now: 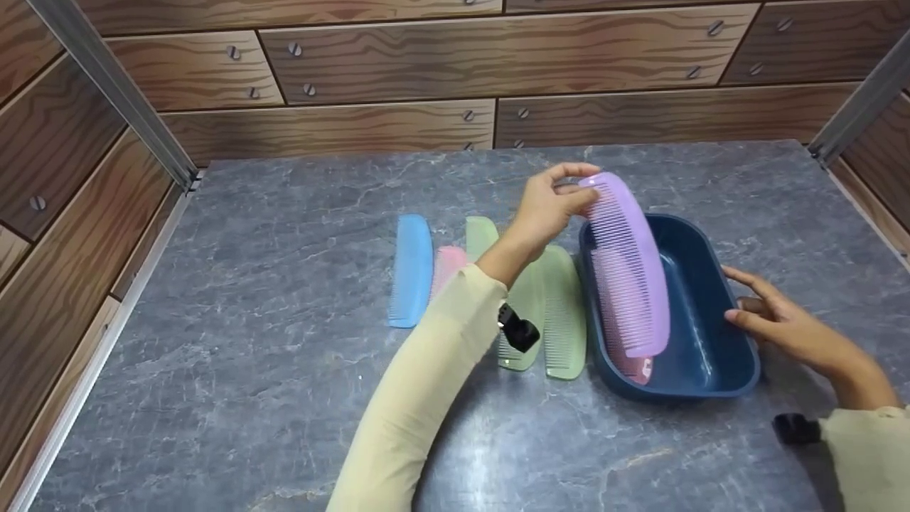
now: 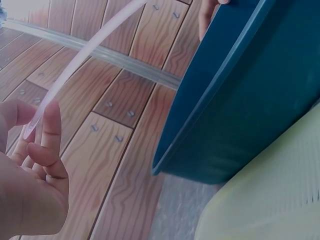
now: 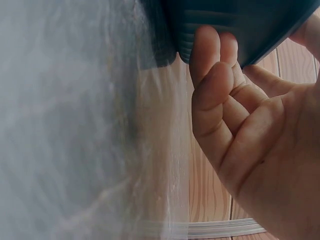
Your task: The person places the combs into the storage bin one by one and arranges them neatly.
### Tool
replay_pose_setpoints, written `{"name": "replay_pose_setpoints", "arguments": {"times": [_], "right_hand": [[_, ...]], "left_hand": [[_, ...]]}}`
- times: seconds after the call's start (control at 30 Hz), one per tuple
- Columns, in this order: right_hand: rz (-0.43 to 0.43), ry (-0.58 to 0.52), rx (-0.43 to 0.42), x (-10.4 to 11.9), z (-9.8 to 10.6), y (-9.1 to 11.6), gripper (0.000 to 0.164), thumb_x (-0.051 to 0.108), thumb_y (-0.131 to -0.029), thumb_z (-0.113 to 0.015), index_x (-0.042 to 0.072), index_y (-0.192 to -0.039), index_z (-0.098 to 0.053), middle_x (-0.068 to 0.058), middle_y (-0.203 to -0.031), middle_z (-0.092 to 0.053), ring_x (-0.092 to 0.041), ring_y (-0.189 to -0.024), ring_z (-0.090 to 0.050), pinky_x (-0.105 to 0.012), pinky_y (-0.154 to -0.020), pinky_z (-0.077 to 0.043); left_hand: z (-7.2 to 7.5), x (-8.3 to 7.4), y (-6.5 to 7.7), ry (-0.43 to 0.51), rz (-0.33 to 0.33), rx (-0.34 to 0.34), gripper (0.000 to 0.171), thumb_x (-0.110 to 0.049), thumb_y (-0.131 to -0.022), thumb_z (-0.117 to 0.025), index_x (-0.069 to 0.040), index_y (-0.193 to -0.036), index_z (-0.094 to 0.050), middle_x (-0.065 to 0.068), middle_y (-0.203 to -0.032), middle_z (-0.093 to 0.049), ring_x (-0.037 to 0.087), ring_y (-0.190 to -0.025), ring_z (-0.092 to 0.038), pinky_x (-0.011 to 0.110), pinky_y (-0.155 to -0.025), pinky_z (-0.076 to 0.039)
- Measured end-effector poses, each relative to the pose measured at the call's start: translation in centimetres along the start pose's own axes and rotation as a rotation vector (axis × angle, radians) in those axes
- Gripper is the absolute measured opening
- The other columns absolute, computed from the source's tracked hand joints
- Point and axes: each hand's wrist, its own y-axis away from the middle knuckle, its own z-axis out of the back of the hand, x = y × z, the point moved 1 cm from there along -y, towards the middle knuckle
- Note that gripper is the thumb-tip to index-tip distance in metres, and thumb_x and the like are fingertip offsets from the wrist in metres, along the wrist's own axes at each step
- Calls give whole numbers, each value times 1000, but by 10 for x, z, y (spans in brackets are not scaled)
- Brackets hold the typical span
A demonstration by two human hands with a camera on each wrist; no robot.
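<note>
- Above the left side of the blue tub, your left hand is pinching the purple comb by its upper end, thumb and fingers closing narrowly on it.
- Your left forearm, in its cream sleeve, is slanting up from the lower edge across the tabletop, and your wrist is hanging higher than the combs beneath.
- The purple comb is tilting down from your fingertips, teeth facing left, its lower end hanging over the tub.
- Your right hand is gripping the tub's right wall, the thumb lying over the rim and the fingers bending against the outside.
- Your right forearm is pointing in from the lower right.
- Inside the tub, a pink comb is lying along the left wall, partly hidden behind the purple one.
- Left of the tub, three green combs, a second pink comb and a blue comb are resting on the tabletop; your left arm is partly covering some.
</note>
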Motion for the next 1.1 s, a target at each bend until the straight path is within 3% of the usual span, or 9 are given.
{"name": "replay_pose_setpoints", "arguments": {"times": [0.27,0.57,0.7,0.97,1.1], "right_hand": [[-53,31,-13,-1,-1,-1,63,9,-101,-45,23,-154,-14,24,-109,-60,2,-97,-63,-22,-74,-54],[-40,-17,9,0,0,-1,62,6,-101,-44,24,-153,-15,20,-109,-62,-1,-97,-65,-23,-75,-55],[-59,36,-7,-1,0,0,64,9,-101,-45,22,-155,-12,23,-107,-61,1,-96,-63,-23,-74,-54],[-107,89,-24,-1,0,-1,65,16,-101,-48,21,-155,-11,25,-107,-56,4,-96,-61,-22,-74,-53],[-100,103,-30,-2,0,-1,65,16,-101,-48,20,-155,-11,24,-108,-54,4,-96,-61,-21,-74,-53]], "left_hand": [[-15,9,-2,3,18,7,32,11,-82,-61,8,-114,-62,32,-103,-67,9,-64,-60,19,-59,-49],[-34,24,-6,42,60,7,33,13,-81,-62,8,-114,-63,32,-104,-67,10,-62,-62,24,-62,-53],[-41,30,-5,40,65,19,32,12,-81,-63,7,-112,-64,29,-102,-69,9,-63,-62,20,-59,-53],[-45,38,0,31,91,62,29,11,-84,-63,6,-112,-64,27,-101,-70,10,-65,-63,25,-64,-56],[-45,40,3,-5,109,103,28,7,-85,-65,3,-112,-64,26,-100,-70,11,-61,-63,19,-53,-48]]}}
